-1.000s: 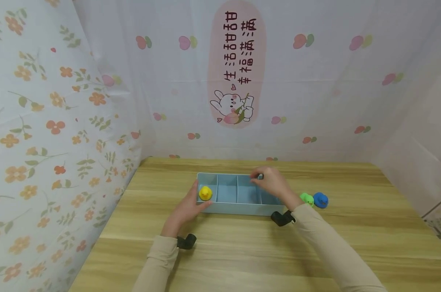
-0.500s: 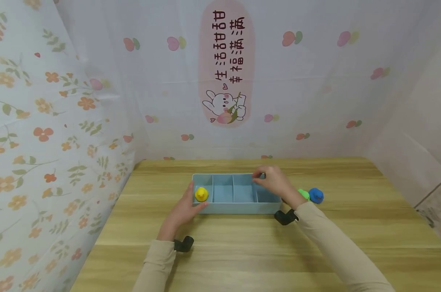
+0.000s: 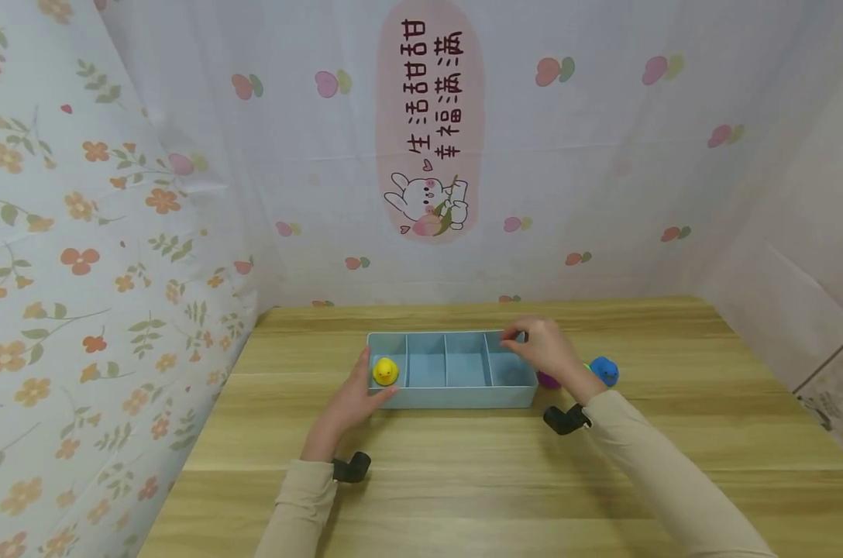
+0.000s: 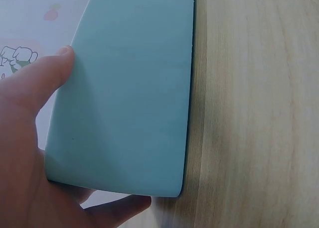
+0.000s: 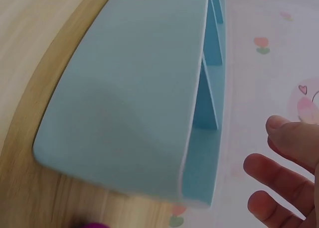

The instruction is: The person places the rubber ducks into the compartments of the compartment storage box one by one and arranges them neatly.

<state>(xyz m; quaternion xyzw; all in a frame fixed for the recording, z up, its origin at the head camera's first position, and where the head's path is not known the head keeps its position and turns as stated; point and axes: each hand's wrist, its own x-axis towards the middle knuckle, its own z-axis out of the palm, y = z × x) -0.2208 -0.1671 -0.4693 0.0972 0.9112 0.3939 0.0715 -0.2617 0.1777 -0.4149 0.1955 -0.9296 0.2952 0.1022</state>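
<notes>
Purple rounded object (image 3: 549,380), green sliver (image 3: 587,366), both mostly hidden behind loosely curled right hand (image 3: 543,346), left hand (image 3: 348,399) gripping one light-blue four-compartment plastic box (image 3: 456,397), one yellow toy duck (image 3: 385,372) in leftmost compartment (image 3: 389,344), one blue toy duck (image 3: 605,370) outside

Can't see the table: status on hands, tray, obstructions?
Left hand grips tray at left end; right hand raised near right end, apparently empty. Yellow duck in leftmost compartment. Purple toy partly hidden by right hand.

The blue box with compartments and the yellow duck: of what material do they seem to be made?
The blue box seems moulded plastic, satin-finished: thin, evenly coloured walls and rounded corners. The yellow duck may be soft vinyl or rubber, from its smooth, bright surface, but it shows too small to be sure.
</notes>
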